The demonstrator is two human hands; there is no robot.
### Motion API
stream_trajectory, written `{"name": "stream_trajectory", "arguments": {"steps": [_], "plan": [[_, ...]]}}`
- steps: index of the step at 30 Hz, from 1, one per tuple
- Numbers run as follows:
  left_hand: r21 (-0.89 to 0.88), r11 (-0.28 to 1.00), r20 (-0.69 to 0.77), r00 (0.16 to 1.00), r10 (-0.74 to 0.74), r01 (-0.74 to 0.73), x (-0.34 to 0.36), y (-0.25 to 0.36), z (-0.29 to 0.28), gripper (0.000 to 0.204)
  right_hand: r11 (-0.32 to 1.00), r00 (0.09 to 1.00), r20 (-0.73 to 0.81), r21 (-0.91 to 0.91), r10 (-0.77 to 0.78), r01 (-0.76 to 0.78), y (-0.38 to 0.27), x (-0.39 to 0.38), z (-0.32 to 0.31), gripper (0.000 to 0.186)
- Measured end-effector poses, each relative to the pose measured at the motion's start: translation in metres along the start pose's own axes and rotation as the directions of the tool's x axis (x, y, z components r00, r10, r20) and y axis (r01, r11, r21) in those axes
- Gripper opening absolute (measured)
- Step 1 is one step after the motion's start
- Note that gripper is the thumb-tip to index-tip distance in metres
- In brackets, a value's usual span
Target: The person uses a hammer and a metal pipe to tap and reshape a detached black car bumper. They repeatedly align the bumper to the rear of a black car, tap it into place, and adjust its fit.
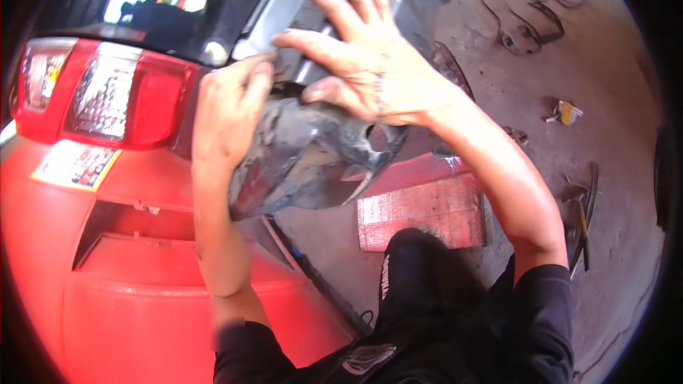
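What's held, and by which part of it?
The left hand seems to grip the dark molded panel by its upper-left edge; the right hand spreads over it, no clear grip.

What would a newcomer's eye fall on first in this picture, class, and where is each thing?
Most striking is probably the bright red bodywork filling the lower left, with a red-and-clear tail light above it. Near the upper middle, the left hand and the right hand, its fingers spread, are at a scuffed dark part. A hammer-like tool lies on the floor at the right.
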State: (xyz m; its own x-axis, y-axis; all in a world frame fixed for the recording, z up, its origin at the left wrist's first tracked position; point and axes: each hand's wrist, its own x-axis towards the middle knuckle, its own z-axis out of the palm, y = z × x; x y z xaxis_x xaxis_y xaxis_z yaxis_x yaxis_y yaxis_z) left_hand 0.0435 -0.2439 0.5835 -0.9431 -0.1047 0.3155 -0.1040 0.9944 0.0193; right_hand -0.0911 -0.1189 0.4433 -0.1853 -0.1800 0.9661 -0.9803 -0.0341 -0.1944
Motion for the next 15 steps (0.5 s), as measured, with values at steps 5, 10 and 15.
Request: {"name": "stream_trajectory", "arguments": {"steps": [5,10,15], "plan": [[0.037,0.995,0.123,0.987,-0.1,0.096,0.003,0.019,-0.007,0.039,1.0,0.999,0.041,0.001,-0.001,0.001,-0.001,-0.016,0.002,0.059],[0.043,0.989,0.204,0.967,-0.15,0.144,0.006,0.017,-0.005,0.044,0.993,1.0,0.012,0.114,-0.021,0.02,0.008,-0.028,-0.003,0.058],[0.126,0.987,0.221,0.968,-0.122,0.095,0.008,0.013,-0.011,0.044,0.981,0.996,-0.028,0.175,0.09,-0.084,-0.003,-0.036,0.001,0.066]]}}
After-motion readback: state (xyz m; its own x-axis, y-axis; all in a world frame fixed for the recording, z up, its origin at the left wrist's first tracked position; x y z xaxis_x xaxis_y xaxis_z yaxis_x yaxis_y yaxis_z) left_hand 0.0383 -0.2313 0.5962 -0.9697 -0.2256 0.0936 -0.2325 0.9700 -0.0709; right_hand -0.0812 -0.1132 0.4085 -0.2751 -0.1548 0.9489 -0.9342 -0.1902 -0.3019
